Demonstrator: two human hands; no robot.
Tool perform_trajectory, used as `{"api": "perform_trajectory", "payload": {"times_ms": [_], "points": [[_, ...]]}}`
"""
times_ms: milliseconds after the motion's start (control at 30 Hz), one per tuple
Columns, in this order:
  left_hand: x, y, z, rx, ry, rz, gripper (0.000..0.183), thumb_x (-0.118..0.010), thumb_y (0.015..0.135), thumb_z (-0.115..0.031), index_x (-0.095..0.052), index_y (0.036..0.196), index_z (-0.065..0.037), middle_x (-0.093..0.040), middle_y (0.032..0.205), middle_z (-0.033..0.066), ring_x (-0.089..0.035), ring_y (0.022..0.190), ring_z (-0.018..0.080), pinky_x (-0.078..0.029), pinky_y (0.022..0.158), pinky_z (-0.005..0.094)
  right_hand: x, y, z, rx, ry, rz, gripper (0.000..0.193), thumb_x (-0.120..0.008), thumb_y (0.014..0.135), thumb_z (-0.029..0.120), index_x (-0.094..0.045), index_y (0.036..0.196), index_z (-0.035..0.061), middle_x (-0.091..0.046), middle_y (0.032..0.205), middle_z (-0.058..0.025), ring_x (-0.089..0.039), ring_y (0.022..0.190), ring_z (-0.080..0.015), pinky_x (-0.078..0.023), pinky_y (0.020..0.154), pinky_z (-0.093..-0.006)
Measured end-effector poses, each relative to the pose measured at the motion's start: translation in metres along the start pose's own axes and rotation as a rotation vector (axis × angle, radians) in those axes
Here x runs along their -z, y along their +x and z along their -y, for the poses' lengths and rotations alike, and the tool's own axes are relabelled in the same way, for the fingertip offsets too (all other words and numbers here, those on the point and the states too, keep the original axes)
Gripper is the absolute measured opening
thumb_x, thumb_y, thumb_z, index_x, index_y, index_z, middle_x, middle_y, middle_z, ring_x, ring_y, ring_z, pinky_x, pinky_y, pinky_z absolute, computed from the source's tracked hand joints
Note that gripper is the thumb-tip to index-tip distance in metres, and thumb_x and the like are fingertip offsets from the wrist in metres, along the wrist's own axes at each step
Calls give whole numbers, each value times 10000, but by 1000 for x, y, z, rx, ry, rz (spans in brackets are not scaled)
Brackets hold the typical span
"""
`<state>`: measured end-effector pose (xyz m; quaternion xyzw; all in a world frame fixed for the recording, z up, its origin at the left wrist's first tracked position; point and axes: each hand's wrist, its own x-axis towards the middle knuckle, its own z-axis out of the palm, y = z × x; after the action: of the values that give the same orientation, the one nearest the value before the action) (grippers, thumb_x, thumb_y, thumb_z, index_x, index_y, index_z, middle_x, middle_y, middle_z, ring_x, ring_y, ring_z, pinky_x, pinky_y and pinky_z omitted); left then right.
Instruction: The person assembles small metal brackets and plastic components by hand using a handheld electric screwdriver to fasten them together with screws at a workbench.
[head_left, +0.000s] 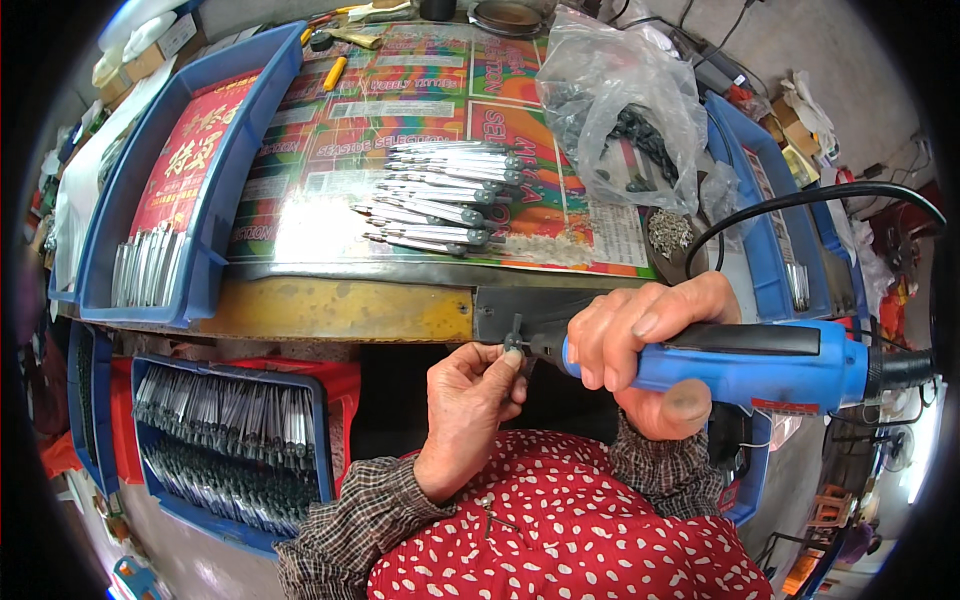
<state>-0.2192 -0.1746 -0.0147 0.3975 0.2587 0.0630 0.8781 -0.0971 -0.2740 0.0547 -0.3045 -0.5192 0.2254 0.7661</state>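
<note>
Power tool [770, 368], blue with a dark tail, is the landmark in the head view, the only one, lying level with its nose toward the left. The right hand [650, 345] is wrapped around its front end, fingers over the top and thumb below, probably because a hold so near the nose steadies the tip. Just left of that nose, the left hand [468, 400] pinches a small dark part [515, 335] between thumb and forefinger, seemingly to keep it lined up with the tool; whether the tip touches it I cannot tell. Above and left of the tool, slim silvery pieces [440, 200] lie in a bunch, mostly side by side, perhaps for easy reach. Above the tool sit a dish of small metal bits [670, 232] and a clear bag [625, 110] with dark parts inside, presumably kept close to the right hand. Well left and lower, a blue bin [322, 430] holds rows of similar pieces, likely laid that way to stay orderly.
</note>
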Motion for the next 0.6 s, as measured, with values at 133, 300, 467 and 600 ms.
{"api": "perform_trajectory", "payload": {"times_ms": [133,300,467,600], "points": [[-2,0,-2,22,24,-31,135,-559,875,-112,-551,863,23,-547,655,16,-489,543,46,-390,455,158,6,18,0,-75,-159,182,391,-701,767,280,-449,943,38,-536,614,-73,-539,541,-193,-445,516,-348],[-5,-3,-7,51,31,-58,133,-555,877,-109,-544,858,23,-537,644,13,-466,525,46,-372,442,163,2,29,4,-203,-255,318,392,-747,721,123,-444,949,23,-535,628,-83,-523,555,-184,-438,500,-336],[-6,-5,-8,61,-25,-41,129,-549,880,-105,-539,856,21,-534,655,16,-457,523,47,-366,439,164,1,19,-3,-106,-250,159,432,-731,745,243,-428,967,28,-518,608,-63,-515,531,-169,-443,496,-321],[-6,-3,-7,54,-18,-24,131,-550,880,-109,-539,856,19,-537,674,18,-465,535,47,-368,443,161,-20,9,0,-127,-285,-180,526,-699,744,424,-425,963,33,-506,590,-46,-514,514,-162,-445,489,-316]]}}
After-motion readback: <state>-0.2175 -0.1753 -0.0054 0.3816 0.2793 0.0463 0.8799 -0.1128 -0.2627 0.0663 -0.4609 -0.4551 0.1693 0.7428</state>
